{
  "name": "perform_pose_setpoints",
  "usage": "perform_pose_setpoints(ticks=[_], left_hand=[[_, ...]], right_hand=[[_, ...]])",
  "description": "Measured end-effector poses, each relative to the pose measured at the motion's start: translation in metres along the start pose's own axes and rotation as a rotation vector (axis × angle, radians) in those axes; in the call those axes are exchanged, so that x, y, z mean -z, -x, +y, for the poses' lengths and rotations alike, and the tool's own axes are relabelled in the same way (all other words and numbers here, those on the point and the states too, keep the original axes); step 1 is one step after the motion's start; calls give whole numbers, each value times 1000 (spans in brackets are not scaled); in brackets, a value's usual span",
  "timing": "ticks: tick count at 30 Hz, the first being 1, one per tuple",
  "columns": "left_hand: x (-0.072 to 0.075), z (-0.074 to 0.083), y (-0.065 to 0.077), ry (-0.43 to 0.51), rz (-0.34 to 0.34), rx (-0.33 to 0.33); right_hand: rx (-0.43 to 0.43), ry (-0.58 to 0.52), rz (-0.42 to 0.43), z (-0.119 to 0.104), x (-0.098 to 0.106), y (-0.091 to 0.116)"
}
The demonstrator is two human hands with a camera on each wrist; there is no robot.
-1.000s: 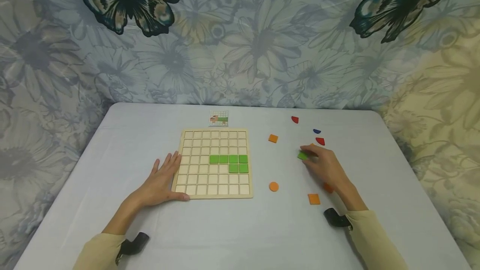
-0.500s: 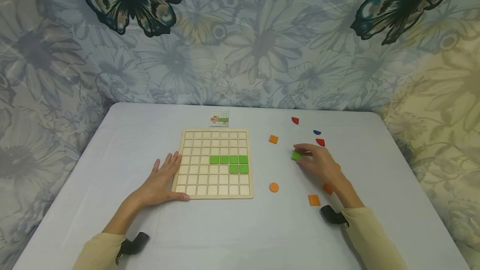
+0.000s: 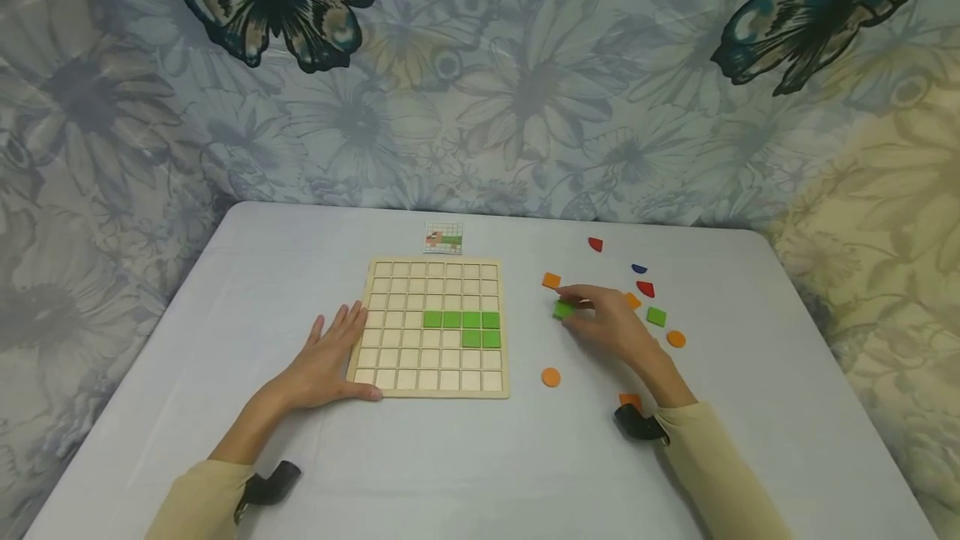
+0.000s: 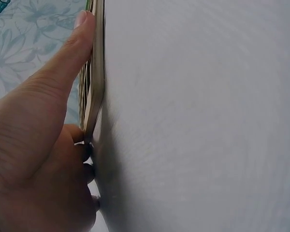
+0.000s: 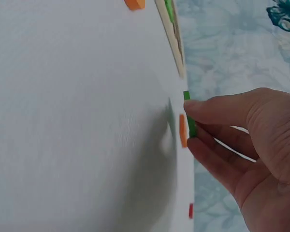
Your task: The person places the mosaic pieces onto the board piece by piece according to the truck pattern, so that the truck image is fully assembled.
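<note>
A wooden grid board (image 3: 405, 361) lies on the white table, with several green square tiles (image 3: 471, 320) set in two of its rows near the right side. My left hand (image 3: 321, 369) rests along the board's left edge, fingers straight, thumb at the near corner; the left wrist view shows the thumb (image 4: 70, 58) against the frame. Between thumb and fingertips my right hand (image 3: 611, 327) pinches a green square tile (image 3: 562, 310), right of the board. In the right wrist view that tile (image 5: 190, 116) is seen edge-on, raised over the table.
A small printed card (image 3: 443, 237) lies behind the board. Around the right hand are orange squares (image 3: 551, 280), orange circles (image 3: 551, 377), another green tile (image 3: 656, 317), red wedge pieces (image 3: 646, 289) and a blue half-round piece (image 3: 639, 268). A patterned cloth hangs behind the table.
My right hand has moved left toward the board with the green tile, uncovering another green tile and an orange circle behind it. The left hand keeps its place at the board.
</note>
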State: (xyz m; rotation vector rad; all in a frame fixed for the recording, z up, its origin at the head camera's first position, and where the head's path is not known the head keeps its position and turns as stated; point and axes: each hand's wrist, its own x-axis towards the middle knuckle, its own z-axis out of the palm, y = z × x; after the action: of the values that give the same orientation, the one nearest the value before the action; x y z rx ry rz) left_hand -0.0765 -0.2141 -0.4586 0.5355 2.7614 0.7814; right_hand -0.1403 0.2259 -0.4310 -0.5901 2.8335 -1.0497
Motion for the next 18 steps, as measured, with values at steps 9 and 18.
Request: perform_pose_setpoints(ticks=[9, 18], left_hand=[[1, 0, 1, -9, -2, 0], [0, -2, 0, -9, -8, 2]], right_hand=[[13, -10, -19, -23, -19, -12], [79, -12, -35, -34, -36, -17]])
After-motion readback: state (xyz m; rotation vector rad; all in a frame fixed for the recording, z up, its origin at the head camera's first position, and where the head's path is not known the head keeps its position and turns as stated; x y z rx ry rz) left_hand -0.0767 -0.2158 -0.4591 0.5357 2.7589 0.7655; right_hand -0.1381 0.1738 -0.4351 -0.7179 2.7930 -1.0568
